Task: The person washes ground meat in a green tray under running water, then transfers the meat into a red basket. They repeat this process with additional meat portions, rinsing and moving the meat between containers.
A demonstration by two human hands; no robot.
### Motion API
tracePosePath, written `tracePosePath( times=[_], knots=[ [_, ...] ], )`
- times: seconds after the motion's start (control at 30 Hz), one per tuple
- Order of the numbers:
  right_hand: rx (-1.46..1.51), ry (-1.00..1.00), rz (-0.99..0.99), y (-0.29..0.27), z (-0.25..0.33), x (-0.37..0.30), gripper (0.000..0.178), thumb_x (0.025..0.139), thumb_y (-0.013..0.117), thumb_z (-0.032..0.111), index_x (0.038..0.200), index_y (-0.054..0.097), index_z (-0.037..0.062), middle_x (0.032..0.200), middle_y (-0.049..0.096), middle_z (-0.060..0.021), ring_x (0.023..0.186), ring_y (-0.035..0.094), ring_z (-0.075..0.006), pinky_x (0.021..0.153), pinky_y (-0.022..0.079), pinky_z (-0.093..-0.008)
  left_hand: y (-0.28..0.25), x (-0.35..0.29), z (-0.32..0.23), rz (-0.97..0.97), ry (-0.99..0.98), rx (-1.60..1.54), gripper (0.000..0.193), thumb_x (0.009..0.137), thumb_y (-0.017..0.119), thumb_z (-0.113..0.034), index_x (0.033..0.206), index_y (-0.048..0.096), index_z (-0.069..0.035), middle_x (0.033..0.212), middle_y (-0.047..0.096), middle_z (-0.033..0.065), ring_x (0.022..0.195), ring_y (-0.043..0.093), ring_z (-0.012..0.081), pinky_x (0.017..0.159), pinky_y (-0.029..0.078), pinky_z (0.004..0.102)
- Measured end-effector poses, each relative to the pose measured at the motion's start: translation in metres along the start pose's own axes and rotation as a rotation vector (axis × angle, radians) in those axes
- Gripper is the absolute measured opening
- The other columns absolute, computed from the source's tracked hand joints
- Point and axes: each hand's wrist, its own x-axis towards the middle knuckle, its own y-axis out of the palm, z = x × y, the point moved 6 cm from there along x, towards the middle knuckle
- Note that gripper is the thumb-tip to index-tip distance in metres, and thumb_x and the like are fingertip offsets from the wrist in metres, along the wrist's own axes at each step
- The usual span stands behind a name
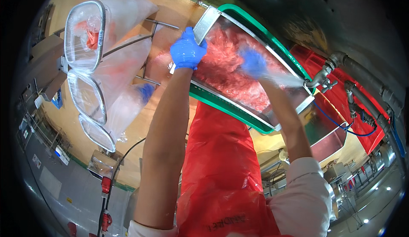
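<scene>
My left hand (187, 51), in a blue glove, has its fingers wrapped over the left end of a metal tray (206, 23). Inside the tray lies a wet heap of pink-red pieces (221, 77), which look like raw meat. My right hand (252, 63), also gloved in blue, is in or just over the heap and smeared by motion, so its fingers cannot be made out. A water jet (286, 80) from a metal tap (317, 81) on the right sprays into the tray beside that hand. Under and around the tray shows a green tub (267, 31).
At left, clear plastic bags hang open on metal hoops (102, 36); one holds pink-red material. Pipes (362, 73) run along the right wall, above a red sheet or crate (375, 122). A reddish bin (326, 141) stands at lower right. A red apron (223, 160) covers my front.
</scene>
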Motion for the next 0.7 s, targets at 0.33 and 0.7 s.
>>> tracePosePath(
  times=[0.33, 0.7],
  knots=[
    [-0.432, 0.718, 0.684, 0.056, -0.083, -0.125, 0.035, 0.083, 0.053, 0.029, 0.113, 0.06, 0.012, 0.111, 0.057, -0.0215, 0.108, 0.052, -0.0332, 0.093, 0.039, -0.0488, 0.003, -0.003, 0.0, 0.006, -0.025, 0.035, 0.042, 0.069, 0.065, -0.036, 0.097, 0.05, -0.009, 0.083, 0.064, 0.0148, 0.073, 0.064, 0.0319, 0.063, 0.051, 0.0438],
    [-0.296, -0.307, 0.055, -0.003, 0.084, -0.004, 0.041, 0.071, 0.064, 0.032, 0.106, 0.063, 0.0114, 0.118, 0.053, -0.0158, 0.103, 0.054, -0.0323, 0.092, 0.04, -0.0409, -0.002, 0.001, 0.001, -0.05, 0.084, -0.086, 0.038, 0.073, 0.06, -0.036, 0.096, 0.051, -0.007, 0.086, 0.063, 0.0146, 0.076, 0.064, 0.0316, 0.068, 0.05, 0.0424]
  ],
)
